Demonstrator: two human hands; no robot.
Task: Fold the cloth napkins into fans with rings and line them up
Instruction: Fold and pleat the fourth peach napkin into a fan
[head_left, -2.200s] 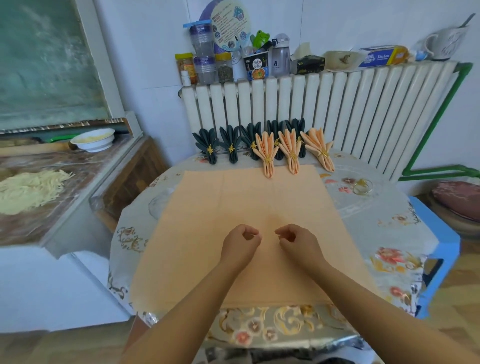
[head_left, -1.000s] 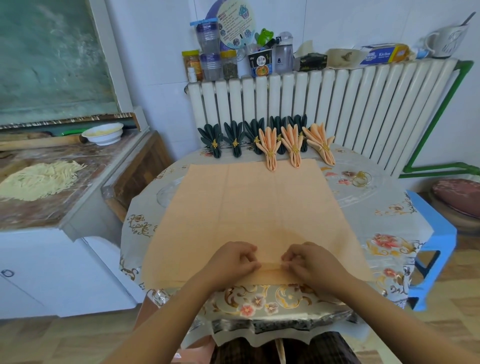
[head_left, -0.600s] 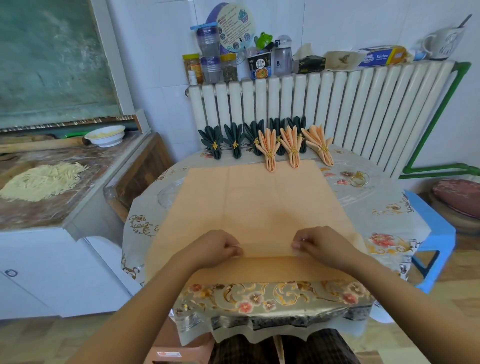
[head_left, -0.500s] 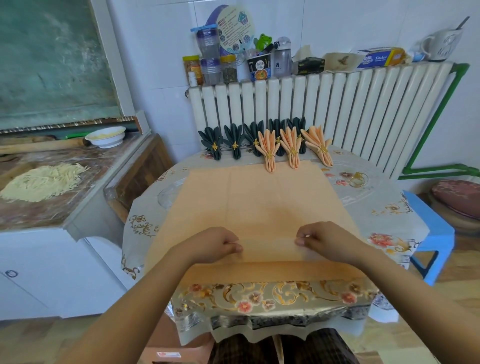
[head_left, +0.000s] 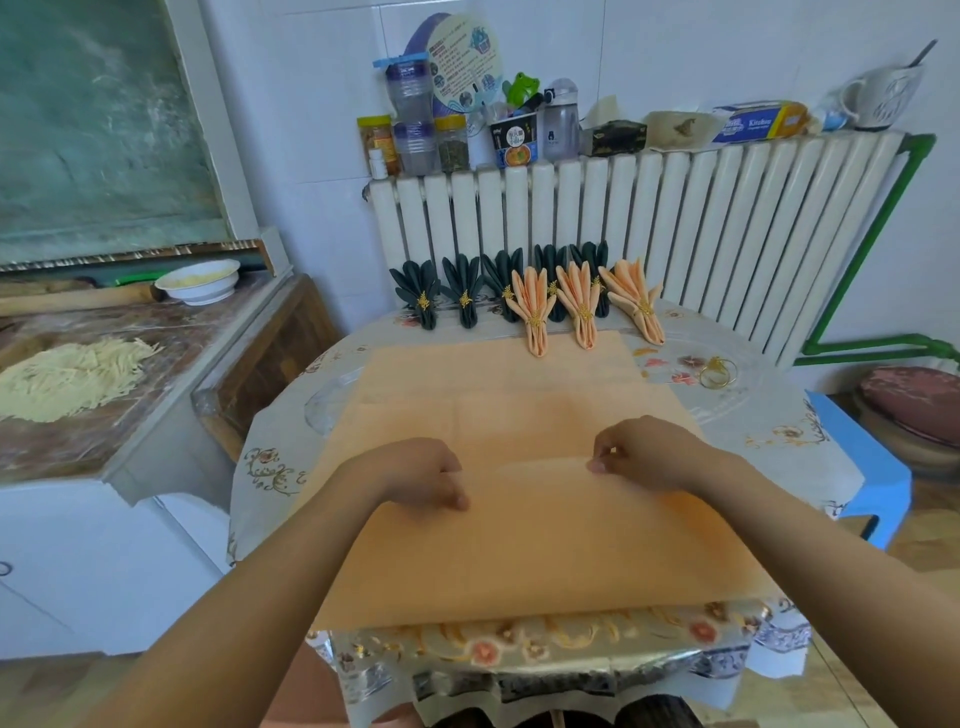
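A large peach cloth napkin (head_left: 519, 405) lies spread on the round table, its near part folded over toward the middle. My left hand (head_left: 415, 475) and my right hand (head_left: 644, 454) each pinch the folded edge, a hand's width apart from each other. At the table's far edge stands a row of finished fans: several dark green ones (head_left: 423, 299) on the left and three peach ones (head_left: 582, 301) in front on the right, each with a gold ring. A loose gold ring (head_left: 718, 372) lies on the table to the right of the napkin.
The table wears a floral plastic cover (head_left: 779, 441). A white radiator (head_left: 675, 234) with jars and boxes on top stands behind it. A counter with shredded dough (head_left: 67, 374) and a white bowl (head_left: 197, 280) is at left. A blue stool (head_left: 872, 478) stands at right.
Both hands took the napkin's near edge and carried it away from me over the cloth, making a fold; they have also moved apart along that edge.
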